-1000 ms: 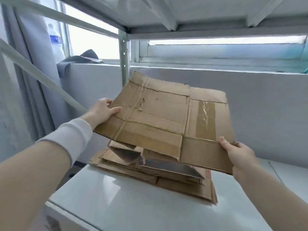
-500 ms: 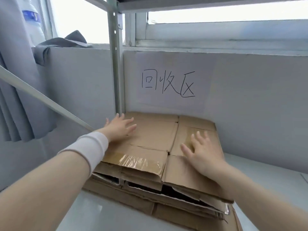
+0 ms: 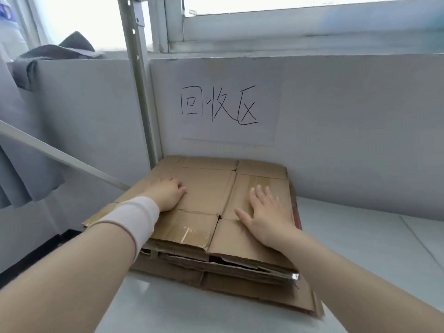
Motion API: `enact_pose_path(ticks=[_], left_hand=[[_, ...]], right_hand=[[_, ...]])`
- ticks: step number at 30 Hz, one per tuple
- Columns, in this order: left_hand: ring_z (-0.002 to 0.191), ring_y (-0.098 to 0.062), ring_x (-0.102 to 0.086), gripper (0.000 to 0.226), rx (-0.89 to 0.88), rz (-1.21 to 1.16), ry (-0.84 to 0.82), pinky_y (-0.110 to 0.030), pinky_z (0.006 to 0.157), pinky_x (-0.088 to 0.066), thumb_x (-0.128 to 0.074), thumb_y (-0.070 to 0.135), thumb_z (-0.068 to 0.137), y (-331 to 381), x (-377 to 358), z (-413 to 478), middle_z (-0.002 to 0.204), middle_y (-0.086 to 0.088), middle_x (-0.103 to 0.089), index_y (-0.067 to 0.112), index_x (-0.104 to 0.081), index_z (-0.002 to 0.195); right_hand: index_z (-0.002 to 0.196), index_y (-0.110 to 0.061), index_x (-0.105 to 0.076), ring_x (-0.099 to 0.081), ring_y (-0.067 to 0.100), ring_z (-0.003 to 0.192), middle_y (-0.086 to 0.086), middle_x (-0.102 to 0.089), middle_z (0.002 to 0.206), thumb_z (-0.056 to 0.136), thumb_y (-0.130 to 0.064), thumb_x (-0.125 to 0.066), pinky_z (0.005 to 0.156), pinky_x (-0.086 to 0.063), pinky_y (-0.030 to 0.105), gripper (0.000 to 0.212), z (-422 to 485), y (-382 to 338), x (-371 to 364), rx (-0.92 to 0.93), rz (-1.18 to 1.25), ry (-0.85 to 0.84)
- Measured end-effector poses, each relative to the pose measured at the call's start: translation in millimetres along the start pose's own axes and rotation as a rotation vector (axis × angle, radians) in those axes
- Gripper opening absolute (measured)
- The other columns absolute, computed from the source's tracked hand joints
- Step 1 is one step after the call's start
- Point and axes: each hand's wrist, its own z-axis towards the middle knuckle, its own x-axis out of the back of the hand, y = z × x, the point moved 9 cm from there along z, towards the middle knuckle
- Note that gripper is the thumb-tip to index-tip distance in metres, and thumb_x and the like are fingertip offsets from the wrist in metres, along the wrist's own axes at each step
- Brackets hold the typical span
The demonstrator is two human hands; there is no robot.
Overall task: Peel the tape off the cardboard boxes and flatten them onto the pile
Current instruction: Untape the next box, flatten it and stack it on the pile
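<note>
The head view looks down on a pile (image 3: 216,267) of flattened cardboard on a pale shelf surface (image 3: 360,260), pushed into the corner against the grey back panel (image 3: 348,128). A paper sign (image 3: 228,111) with handwritten characters is stuck to that panel just above the stack. The top flattened box (image 3: 209,188) lies on the pile, its creases and flap seams showing, with a strip of clear tape (image 3: 192,233) left on its near flap.

The left hand (image 3: 168,193) rests palm down on the left half of the top sheet, fingers fairly close together and flat, gripping nothing. The right hand (image 3: 266,210) presses the right half, fingers spread wide and flat, thumb out to the side, also holding nothing. A white wristband (image 3: 134,217) sits on the left forearm.

Risks, as I judge them: the layers beneath are ragged and uneven at the near edge, so the top box may spring up again when the pressure comes off. The stack overhangs its bottom sheets unevenly, and a push toward the wall could shift the upper layers sideways. The tape strip on the flap looks unpeeled, which may leave that part of the job undone
</note>
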Motion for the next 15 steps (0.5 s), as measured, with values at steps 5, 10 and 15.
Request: enact_pose_path(ticks=[5, 10, 15], left_hand=[[0.121, -0.027, -0.049, 0.042, -0.218, 0.321, 0.187, -0.037, 0.098, -0.038, -0.032, 0.038, 0.098, 106.7, 64.2, -67.5, 0.135, -0.006, -0.049, 0.016, -0.046, 0.131], [0.118, -0.025, -0.051, 0.036, -0.543, 0.508, 0.323, -0.033, 0.097, -0.035, -0.035, 0.036, 0.096, 262.6, 61.9, -158.2, 0.126, -0.004, -0.055, 0.017, -0.049, 0.124], [0.118, -0.023, -0.05, 0.037, -0.815, 0.471, 0.372, -0.032, 0.098, -0.034, -0.037, 0.037, 0.095, 425.1, 30.7, -260.7, 0.127, -0.004, -0.055, 0.017, -0.048, 0.124]], right_hand=[[0.147, -0.012, -0.015, -0.004, 0.019, 0.144, 0.003, -0.01, 0.157, 0.097, -0.04, -0.032, 0.115, -0.01, 0.032, 0.06, -62.5, 30.9, 73.3, -0.007, 0.001, 0.202], [0.144, -0.013, -0.025, -0.012, 0.022, 0.143, 0.005, -0.019, 0.154, 0.097, -0.036, -0.034, 0.112, -0.016, 0.033, 0.053, -183.9, 129.4, 127.0, -0.145, -0.219, 0.238], [0.136, -0.013, -0.036, -0.023, 0.02, 0.138, 0.005, -0.031, 0.146, 0.097, -0.035, -0.034, 0.108, -0.022, 0.033, 0.045, -327.3, 238.6, 172.9, -0.306, -0.388, 0.262]])
